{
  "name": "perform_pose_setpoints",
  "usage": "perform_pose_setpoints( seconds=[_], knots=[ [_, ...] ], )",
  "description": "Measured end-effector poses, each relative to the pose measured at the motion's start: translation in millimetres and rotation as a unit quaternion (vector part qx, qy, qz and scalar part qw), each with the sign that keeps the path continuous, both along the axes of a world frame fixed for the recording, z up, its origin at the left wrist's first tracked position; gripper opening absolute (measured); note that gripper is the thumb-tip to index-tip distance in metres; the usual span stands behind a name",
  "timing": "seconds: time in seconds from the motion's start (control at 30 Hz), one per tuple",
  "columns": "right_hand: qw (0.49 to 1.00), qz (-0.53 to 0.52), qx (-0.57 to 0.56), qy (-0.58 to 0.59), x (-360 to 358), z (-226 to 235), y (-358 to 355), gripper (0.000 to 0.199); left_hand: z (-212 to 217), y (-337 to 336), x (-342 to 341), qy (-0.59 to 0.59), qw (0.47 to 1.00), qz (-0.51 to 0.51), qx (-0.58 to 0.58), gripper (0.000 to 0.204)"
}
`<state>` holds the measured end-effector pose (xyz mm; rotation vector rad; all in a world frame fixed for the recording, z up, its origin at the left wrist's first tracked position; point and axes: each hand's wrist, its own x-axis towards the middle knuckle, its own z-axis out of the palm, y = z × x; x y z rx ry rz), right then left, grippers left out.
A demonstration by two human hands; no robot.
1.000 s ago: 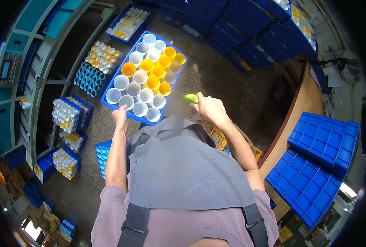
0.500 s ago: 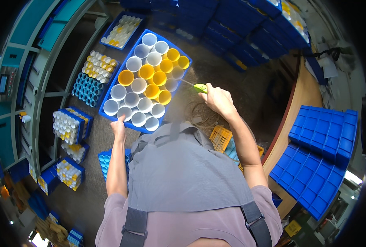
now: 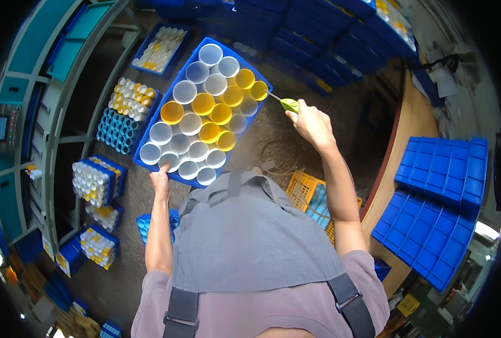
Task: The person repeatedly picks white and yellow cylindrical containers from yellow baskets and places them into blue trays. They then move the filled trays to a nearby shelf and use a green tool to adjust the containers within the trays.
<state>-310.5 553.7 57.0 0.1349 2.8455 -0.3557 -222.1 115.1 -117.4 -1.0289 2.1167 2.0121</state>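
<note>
A blue crate point(image 3: 151, 115) is tilted up in front of me, packed with white tubes point(image 3: 184, 90) and yellow tubes point(image 3: 203, 103) whose open ends face me. My left hand point(image 3: 160, 180) grips its near left edge beside a white tube; part of the fingers is hidden behind the crate. In my closed right hand point(image 3: 313, 127) is a green air blow gun point(image 3: 289, 105) with a thin metal nozzle. The nozzle tip reaches the crate's right edge, by the yellow tube at the far right corner.
Crates of white, yellow and blue tubes stand on the floor at left point(image 3: 95, 183). A yellow basket point(image 3: 302, 190) with pale blue tubes and a coiled hose point(image 3: 277, 159) lie right of my body. Empty blue crates point(image 3: 439, 172) sit on the wooden bench point(image 3: 399, 146). Blue crate stacks line the back.
My right hand has moved right and slightly away with the blow gun, its nozzle now nearer the far right corner. The crate has shifted slightly; my left hand still grips it.
</note>
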Motion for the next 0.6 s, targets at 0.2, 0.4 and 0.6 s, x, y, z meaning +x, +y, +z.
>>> perform_pose_setpoints(
  seconds=[0.2,0.4,0.6],
  knots=[
    [0.994,0.091,-0.023,-0.05,34,5,-20,0.038,-8,-5,-3,-0.023,1.0,0.002,-0.015,0.027],
    [0.97,0.197,-0.063,-0.127,46,8,-62,0.039,-14,-16,-14,-0.111,0.992,0.038,-0.052,0.033],
    [0.951,0.257,-0.09,-0.145,14,25,-107,0.035,-9,-26,-47,-0.209,0.967,0.099,-0.103,0.033]
  ],
)
